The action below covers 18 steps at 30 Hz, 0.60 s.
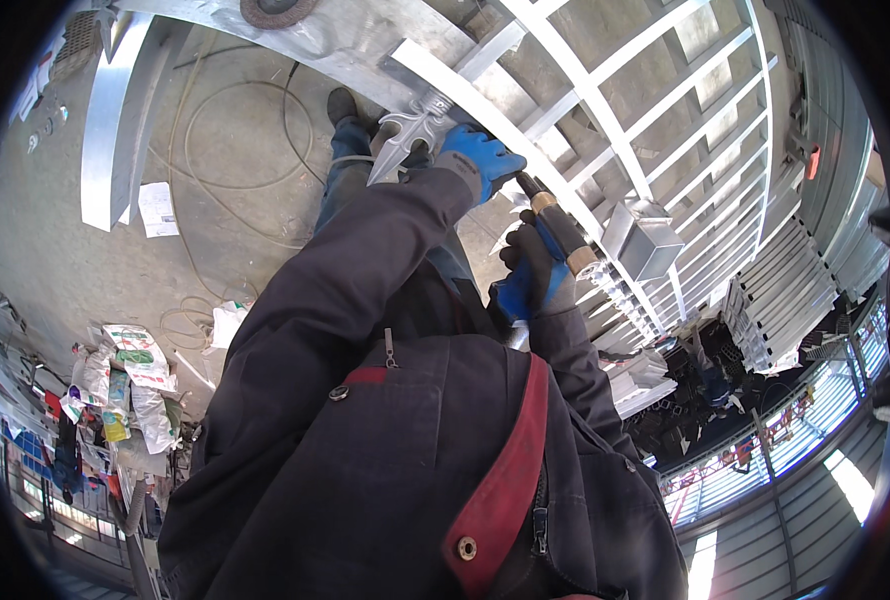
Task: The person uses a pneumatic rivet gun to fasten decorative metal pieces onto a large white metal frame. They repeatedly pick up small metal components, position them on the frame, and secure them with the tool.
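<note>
My right hand, in a blue and dark glove, is closed round a die grinder with a black cylindrical body and brass-coloured collars. Its narrow front end points up and left, close to my left hand. That hand wears a blue glove; its fingers are curled at the inner edge of a pale metal rail, and what they grip is hidden. Just left of them a spear-shaped metal finial juts toward me from the rail's side. The rail belongs to a large barred metal panel.
A square metal tube piece sits on the panel's right part. A curved metal strip stands at the upper left, near a paper sheet. A hose loops over the floor. Crumpled bags lie lower left.
</note>
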Each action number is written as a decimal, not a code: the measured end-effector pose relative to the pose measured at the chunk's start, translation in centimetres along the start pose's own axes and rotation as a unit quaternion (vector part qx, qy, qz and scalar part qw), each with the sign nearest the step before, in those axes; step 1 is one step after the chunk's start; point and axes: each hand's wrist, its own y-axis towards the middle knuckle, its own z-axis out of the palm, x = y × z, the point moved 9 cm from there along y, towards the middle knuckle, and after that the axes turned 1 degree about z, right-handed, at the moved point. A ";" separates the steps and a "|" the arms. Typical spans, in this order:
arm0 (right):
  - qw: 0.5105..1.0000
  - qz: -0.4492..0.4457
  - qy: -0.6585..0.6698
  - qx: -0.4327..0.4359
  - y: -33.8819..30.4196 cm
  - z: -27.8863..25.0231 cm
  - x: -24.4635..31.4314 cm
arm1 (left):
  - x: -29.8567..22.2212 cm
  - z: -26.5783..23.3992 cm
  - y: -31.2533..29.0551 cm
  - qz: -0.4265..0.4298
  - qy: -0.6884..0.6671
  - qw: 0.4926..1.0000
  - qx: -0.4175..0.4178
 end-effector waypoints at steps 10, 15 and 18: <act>0.998 -0.037 -0.054 -0.013 -0.4 -0.5 0.8 | 0.0 -0.3 0.0 -0.024 -0.016 1.000 0.000; 1.000 0.021 -0.021 -0.009 -0.9 0.5 2.0 | 0.2 -0.3 -0.3 -0.031 -0.019 0.999 -0.014; 0.998 0.037 -0.039 -0.012 -1.1 0.2 2.4 | 0.3 0.2 -0.6 -0.043 -0.027 0.999 -0.003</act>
